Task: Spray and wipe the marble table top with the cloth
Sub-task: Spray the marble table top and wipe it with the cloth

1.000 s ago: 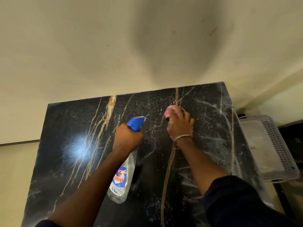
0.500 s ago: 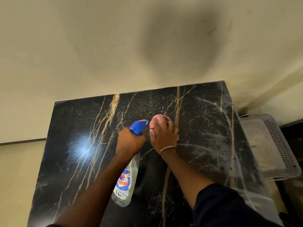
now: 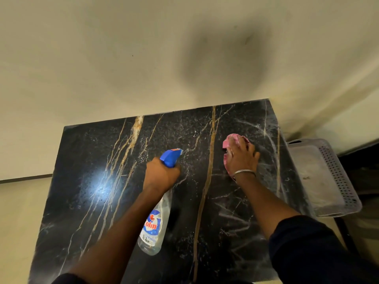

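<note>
- While your left hand (image 3: pixel 162 175) is wrapped tight around the neck of the spray bottle (image 3: pixel 154 222) at the centre of the frame, its blue trigger head (image 3: pixel 170 157) points toward the far edge of the marble table top (image 3: pixel 86 165).
- The bottle is clear plastic with a blue, white and red label reading "Colin"; its base hangs toward you, above the stone.
- Your right hand (image 3: pixel 242 158) lies right of centre, fingers spread flat and pressing the pink cloth (image 3: pixel 230 140) onto the marble; the cloth is bunched, showing past your fingertips and along the left of your palm.
- A thin metal bangle (image 3: pixel 245 172) circles your right wrist, and a dark sleeve (image 3: pixel 307 247) covers that forearm at lower right.
- The table top is black marble with gold and white veins, fine pale speckles near the nozzle, and a bright glare at its left.
- A grey perforated plastic basket (image 3: pixel 336 175) sits just beside the table's right edge.
</note>
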`<action>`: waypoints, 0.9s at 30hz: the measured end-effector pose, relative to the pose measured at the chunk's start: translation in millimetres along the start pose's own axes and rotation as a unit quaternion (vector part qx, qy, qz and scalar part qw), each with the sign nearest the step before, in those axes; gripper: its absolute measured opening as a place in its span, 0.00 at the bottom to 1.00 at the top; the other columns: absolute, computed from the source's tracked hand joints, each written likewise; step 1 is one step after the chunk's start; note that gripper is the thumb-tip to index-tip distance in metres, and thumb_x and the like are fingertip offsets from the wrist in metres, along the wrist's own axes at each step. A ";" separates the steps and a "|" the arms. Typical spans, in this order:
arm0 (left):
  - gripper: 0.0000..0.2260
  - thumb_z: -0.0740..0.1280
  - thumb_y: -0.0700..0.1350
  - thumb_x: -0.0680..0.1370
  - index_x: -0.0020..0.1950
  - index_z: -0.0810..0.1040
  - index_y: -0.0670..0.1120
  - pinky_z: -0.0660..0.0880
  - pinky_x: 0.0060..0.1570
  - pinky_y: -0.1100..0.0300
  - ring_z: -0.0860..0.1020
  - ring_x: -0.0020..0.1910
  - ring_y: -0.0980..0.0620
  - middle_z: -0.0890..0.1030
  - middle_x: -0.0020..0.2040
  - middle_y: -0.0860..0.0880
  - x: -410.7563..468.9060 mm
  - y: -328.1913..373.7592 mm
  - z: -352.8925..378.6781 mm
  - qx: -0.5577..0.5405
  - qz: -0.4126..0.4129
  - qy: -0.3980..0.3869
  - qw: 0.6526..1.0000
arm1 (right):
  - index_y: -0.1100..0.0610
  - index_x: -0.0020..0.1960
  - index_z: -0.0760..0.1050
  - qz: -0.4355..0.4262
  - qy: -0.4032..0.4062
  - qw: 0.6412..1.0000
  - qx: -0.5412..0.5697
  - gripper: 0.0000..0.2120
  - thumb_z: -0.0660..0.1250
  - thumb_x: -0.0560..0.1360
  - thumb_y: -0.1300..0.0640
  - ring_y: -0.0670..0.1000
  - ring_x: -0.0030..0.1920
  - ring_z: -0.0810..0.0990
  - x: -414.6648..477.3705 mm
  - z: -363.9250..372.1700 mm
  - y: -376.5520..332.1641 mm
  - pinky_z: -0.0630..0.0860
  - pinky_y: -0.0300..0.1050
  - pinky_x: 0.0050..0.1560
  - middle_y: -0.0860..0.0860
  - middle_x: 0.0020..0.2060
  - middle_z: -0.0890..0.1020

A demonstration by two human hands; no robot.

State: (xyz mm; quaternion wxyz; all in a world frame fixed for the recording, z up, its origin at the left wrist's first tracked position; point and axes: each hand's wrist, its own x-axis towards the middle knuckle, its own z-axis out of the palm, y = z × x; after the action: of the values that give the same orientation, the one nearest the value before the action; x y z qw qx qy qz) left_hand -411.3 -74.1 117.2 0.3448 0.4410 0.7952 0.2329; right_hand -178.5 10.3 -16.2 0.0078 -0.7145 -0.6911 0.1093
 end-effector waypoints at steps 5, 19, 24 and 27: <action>0.06 0.69 0.41 0.74 0.39 0.72 0.45 0.69 0.29 0.64 0.72 0.28 0.55 0.73 0.30 0.49 -13.8 2.7 1.4 -0.011 -0.004 -0.004 1.000 | 0.46 0.75 0.62 0.052 0.002 0.998 0.044 0.27 0.61 0.76 0.46 0.64 0.68 0.64 -20.3 9.2 -35.5 0.67 0.59 0.57 0.54 0.75 0.63; 0.05 0.70 0.41 0.73 0.43 0.74 0.44 0.72 0.31 0.63 0.75 0.31 0.53 0.75 0.32 0.48 -22.0 -12.9 -4.7 0.002 -0.006 0.004 1.000 | 0.46 0.72 0.65 -0.151 -0.036 0.988 0.007 0.28 0.64 0.73 0.48 0.60 0.66 0.69 -73.4 27.7 -80.0 0.71 0.58 0.54 0.52 0.72 0.67; 0.05 0.70 0.41 0.73 0.45 0.75 0.43 0.75 0.34 0.61 0.74 0.31 0.54 0.75 0.33 0.48 -21.6 -13.9 -7.9 -0.013 0.019 -0.012 1.000 | 0.42 0.76 0.59 -0.004 -0.003 1.000 0.005 0.30 0.62 0.76 0.46 0.61 0.68 0.64 -60.9 14.3 -10.2 0.67 0.58 0.58 0.51 0.76 0.62; 0.06 0.70 0.42 0.73 0.45 0.75 0.42 0.75 0.33 0.59 0.74 0.30 0.54 0.74 0.32 0.48 -24.5 -17.6 -12.8 -0.016 0.033 -0.016 0.999 | 0.42 0.77 0.57 0.051 -0.014 0.999 0.009 0.30 0.61 0.77 0.46 0.62 0.70 0.61 -59.0 13.4 1.1 0.64 0.59 0.62 0.50 0.77 0.60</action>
State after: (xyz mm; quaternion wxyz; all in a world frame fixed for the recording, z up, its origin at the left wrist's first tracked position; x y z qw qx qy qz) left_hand -421.3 -104.9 122.1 0.3568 0.4645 0.7710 0.2499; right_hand -180.8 -50.0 -20.9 -0.0015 -0.7468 -0.6531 0.1255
